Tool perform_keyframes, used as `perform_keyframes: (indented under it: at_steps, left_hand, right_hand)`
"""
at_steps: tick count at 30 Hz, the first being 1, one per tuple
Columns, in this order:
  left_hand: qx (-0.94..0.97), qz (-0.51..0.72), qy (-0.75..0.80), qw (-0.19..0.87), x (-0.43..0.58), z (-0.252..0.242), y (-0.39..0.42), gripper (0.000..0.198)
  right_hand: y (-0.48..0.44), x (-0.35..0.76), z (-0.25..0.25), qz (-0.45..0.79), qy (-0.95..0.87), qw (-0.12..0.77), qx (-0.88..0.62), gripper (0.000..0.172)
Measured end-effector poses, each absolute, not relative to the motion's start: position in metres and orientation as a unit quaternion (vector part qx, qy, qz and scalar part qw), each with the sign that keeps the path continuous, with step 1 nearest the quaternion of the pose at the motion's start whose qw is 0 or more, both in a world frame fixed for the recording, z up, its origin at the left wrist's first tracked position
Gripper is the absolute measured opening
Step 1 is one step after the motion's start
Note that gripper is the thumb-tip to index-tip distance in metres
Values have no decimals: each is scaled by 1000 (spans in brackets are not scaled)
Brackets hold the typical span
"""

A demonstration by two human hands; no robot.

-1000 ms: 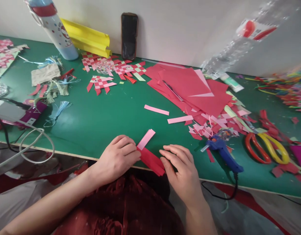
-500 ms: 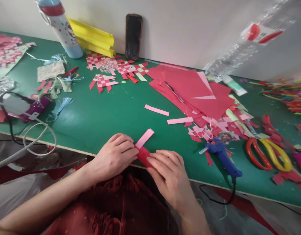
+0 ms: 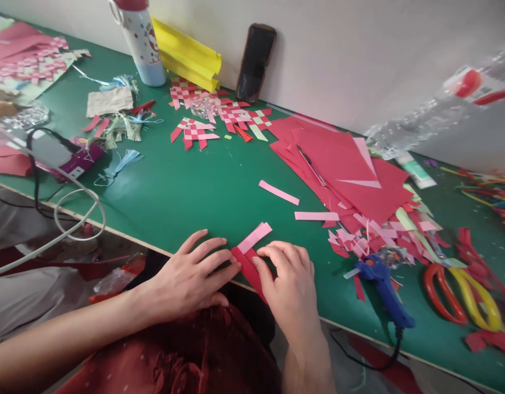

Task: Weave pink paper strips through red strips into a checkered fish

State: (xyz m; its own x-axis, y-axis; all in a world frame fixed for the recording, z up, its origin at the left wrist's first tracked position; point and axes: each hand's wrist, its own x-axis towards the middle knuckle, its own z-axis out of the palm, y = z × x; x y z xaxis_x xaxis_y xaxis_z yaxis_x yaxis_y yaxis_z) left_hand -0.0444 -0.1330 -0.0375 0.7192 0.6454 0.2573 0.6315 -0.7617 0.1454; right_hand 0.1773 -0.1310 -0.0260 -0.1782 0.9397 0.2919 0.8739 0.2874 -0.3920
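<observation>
At the table's front edge lies a red paper strip [image 3: 252, 272] with a pink paper strip [image 3: 256, 237] set across its far end, slanting up to the right. My left hand [image 3: 197, 273] has its fingers spread, their tips resting on the left side of the red strip. From the other side my right hand [image 3: 291, 276] pinches the red strip's right edge between thumb and bent fingers, close to the pink strip. Two loose pink strips [image 3: 278, 192] lie farther back on the green tabletop.
A blue glue gun [image 3: 382, 287], scissors with red and yellow handles [image 3: 445, 293], paper scraps [image 3: 359, 241] and red sheets [image 3: 338, 158] with a pen are at right. Behind are woven paper pieces [image 3: 195, 133], a phone [image 3: 256, 63] and a bottle [image 3: 141, 46]. Cables [image 3: 78, 238] hang at left.
My left fingers have spread apart. My right fingers have drawn up into a pinch near the pink strip, showing more of the red strip. The whole view has shifted and tilted.
</observation>
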Motion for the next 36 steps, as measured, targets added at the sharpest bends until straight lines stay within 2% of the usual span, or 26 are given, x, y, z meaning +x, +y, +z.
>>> perform_keyframes:
  at_steps: [6, 15, 20, 36]
  left_hand:
    - [922, 157, 351, 35, -45, -42, -136, 54]
    - [910, 148, 388, 21, -51, -33, -110, 59]
    - [922, 139, 359, 34, -60, -31, -92, 56]
    - [919, 150, 356, 78, -62, -31, -87, 51]
  right_hand:
    - [-130, 183, -28, 75, -772, 243, -582, 9]
    - [-112, 181, -28, 65, -782, 266, -559, 17]
    - [-101, 176, -31, 62, -798, 264, -537, 23]
    - [-97, 173, -37, 46, -800, 263, -537, 21]
